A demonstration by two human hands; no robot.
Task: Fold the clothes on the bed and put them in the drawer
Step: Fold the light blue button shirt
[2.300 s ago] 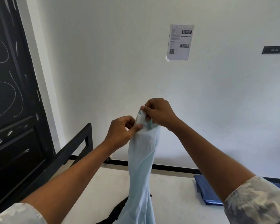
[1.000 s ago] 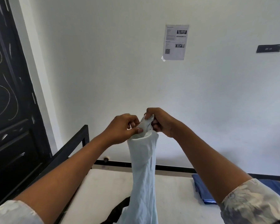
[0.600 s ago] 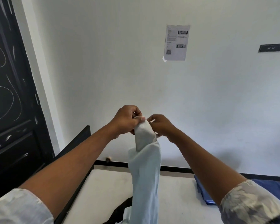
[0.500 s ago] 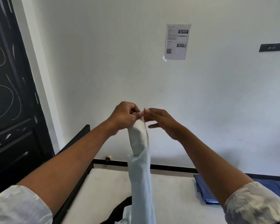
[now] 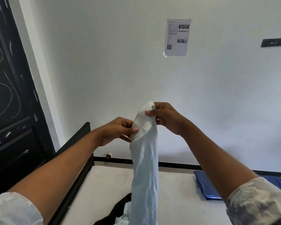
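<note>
The pale blue garment (image 5: pixel 145 168) hangs with its long axis vertical at frame centre, down toward the bed (image 5: pixel 104 185) — its top end pinched by both hands, right hand (image 5: pixel 168 118) uppermost, left hand (image 5: pixel 118 131) just lower-left, fingers (image 5: pixel 150 113) closed on cloth.

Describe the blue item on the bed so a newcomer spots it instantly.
Find the white mattress below the wall. On its right side lies a folded blue cloth. Only it is deep blue and flat; the pale garment hangs upright.
</note>
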